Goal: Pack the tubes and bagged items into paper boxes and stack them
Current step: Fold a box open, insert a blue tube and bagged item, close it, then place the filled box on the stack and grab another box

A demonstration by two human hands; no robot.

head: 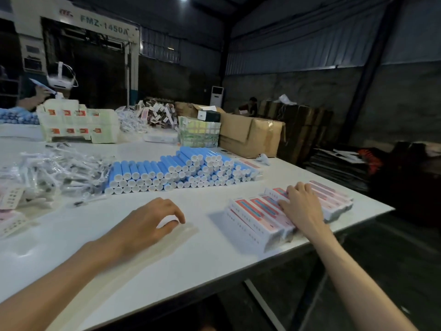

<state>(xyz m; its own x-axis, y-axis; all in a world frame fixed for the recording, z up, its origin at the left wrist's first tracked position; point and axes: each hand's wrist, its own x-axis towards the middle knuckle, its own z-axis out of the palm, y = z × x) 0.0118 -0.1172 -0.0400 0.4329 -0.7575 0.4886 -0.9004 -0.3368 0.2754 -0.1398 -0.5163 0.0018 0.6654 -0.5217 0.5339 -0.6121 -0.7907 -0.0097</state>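
Right, your boxes [260, 216] sit at 2 o'clock from where you stand, near the table's [143, 263] right edge: white and pink cartons lying flat, side by side, in a low stack at least two layers deep. Your right hand [301, 204] rests on top of them, palm down, fingers spread and nearly straight, pressing on the top layer and gripping nothing.

Your left hand [152, 219] is at 11 o'clock, well apart from the boxes, just over bare tabletop. Its fingers are loosely curled, thumb and forefinger arched with a gap between them, and nothing is plainly held.

Straight ahead at 12 o'clock lie the tubes [181, 170], blue with white caps, stacked in rows with the caps facing you. Just beside them, at 10 o'clock, is a heap of bagged items [55, 170] in clear wrap, and some flat cartons [9, 218] sit at 9 o'clock on the table's edge.

Farther out at 11 o'clock stands a block of white packs [78, 123] with red marks, and behind it a person wearing a white headset [60, 77]. At 1 o'clock, brown cardboard cases [250, 137] stand at the table's far corner.
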